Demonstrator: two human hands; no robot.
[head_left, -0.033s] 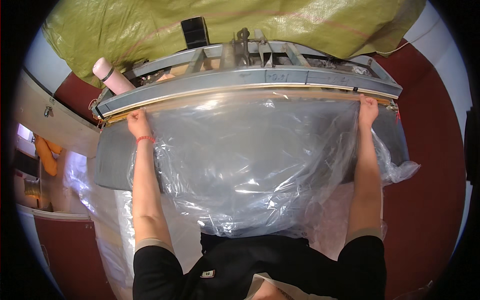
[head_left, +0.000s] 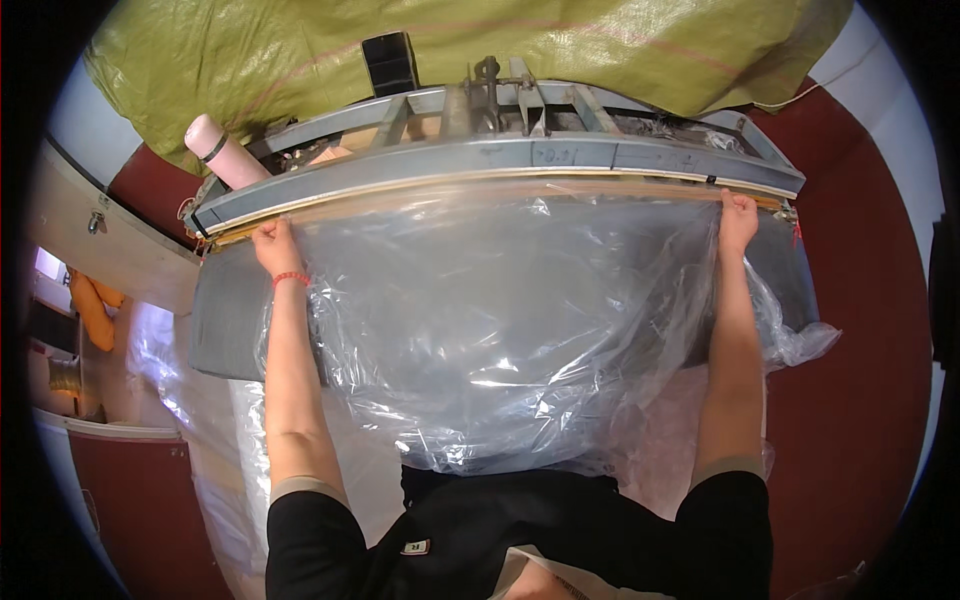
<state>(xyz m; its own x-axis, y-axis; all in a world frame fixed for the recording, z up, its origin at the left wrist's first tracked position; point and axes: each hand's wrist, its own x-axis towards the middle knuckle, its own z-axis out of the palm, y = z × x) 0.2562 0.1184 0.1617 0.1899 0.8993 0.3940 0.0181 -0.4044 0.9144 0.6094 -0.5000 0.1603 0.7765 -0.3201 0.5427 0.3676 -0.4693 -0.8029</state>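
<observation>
Both hands — left hand (head_left: 274, 243), right hand (head_left: 738, 215) — closed on the clear plastic bag (head_left: 500, 330) (top edge) at the sealing bar (head_left: 500, 165)

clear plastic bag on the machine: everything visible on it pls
The clear plastic bag is a large, thin, glossy film, heavily wrinkled, with glare spots. It lies spread over the grey table of the machine, its far edge drawn up along the long metal bar. The left hand pinches its far left corner and the right hand its far right corner. Its near end hangs toward the person's body, and loose film bunches past the table's right edge.
</observation>
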